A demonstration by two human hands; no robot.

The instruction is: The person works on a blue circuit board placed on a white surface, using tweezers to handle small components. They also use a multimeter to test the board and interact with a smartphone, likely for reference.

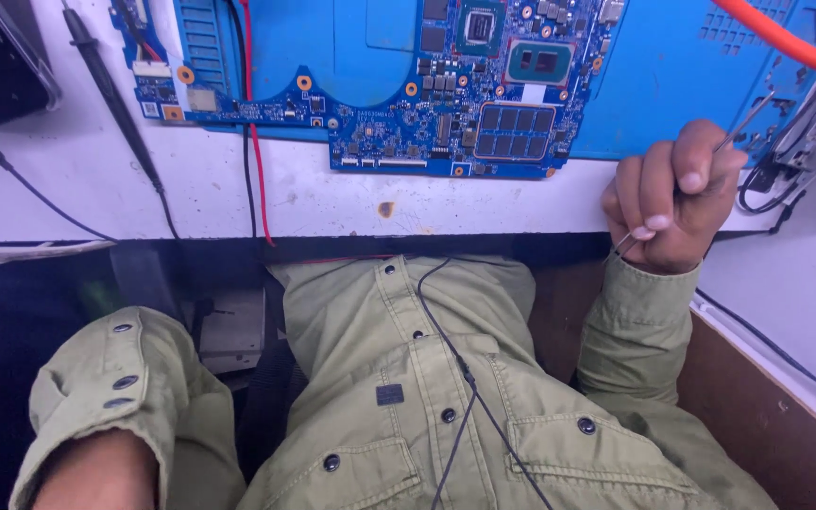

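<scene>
Looking down at the lap and the table edge. Right hand point(677, 194) curling into a fist at the front edge of the white table point(332, 198), fingers pressed together and pinching thin metal tweezers point(743, 123), with the tips pointing up and to the right, over the blue mat point(672, 85). Blue circuit board point(446, 94) lying flat on that mat, to the left of the hand and apart from it. Left hand out of sight, only the olive sleeve point(125, 397) showing at the lower left, so cannot tell its state. Black probe point(110, 94) lying on the table at the left, red wire point(252, 132) running beside it. Orange cable point(786, 42) crossing the upper right corner.
</scene>
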